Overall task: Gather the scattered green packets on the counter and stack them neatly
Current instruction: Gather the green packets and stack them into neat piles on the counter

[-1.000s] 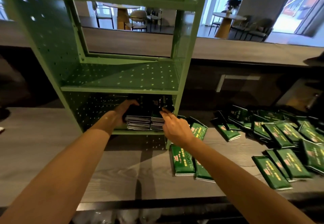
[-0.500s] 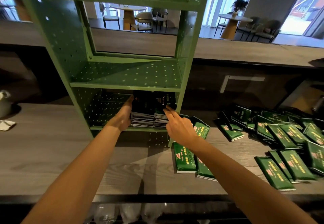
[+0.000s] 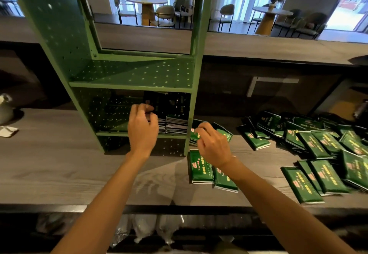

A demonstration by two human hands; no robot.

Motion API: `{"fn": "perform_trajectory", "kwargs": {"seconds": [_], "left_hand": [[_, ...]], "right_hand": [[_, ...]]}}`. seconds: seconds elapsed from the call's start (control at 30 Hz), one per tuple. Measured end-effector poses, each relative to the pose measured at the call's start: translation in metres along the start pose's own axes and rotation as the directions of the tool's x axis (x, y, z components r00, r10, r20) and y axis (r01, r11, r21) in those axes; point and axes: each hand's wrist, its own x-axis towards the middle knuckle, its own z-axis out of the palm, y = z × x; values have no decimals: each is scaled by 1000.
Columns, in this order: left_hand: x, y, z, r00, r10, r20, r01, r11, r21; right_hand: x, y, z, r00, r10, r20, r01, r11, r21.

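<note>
The shelf unit [image 3: 139, 70] stands on the counter [image 3: 59, 164], towards its back. In its lower compartment, against the right wall, two stacks of packets [image 3: 176, 124] sit side by side. My left hand [image 3: 142, 128] is at the front of the left stack. Just right of the unit's front post lies a small pile [image 3: 223, 132], and my right hand [image 3: 213, 146] is over it, fingers curled on its top packet. Nearer me, at the foot of the post, two packets [image 3: 200, 168] lie side by side. Further right a loose heap [image 3: 318, 140] spreads across the counter. A jug [image 3: 5, 108] stands at the far left.
</note>
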Motion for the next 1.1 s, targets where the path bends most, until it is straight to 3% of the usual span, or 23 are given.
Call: {"fn": "perform_trajectory", "kwargs": {"seconds": [0.1,0.2,0.47,0.7,0.9,1.1], "left_hand": [[-33,20,14,977,181,110,-182,983,1],[-59,38,45,937,247,248,-252,968,-13],[-120,101,180,862,76,501,-110,993,39],[-168,163,295,810,-103,578,4,985,170],[-197,173,340,718,-313,622,123,936,329],[-208,157,367,586,-322,743,107,940,323]], "right_hand": [[-25,23,-2,983,176,41,-178,983,37],[-51,50,-10,931,338,135,-345,938,32],[-121,171,-54,789,552,269,-557,828,-63],[-182,283,-99,757,526,388,-535,839,-93],[-211,321,-104,724,488,487,-537,842,-46],[-223,337,-84,808,429,403,-486,873,47]]}}
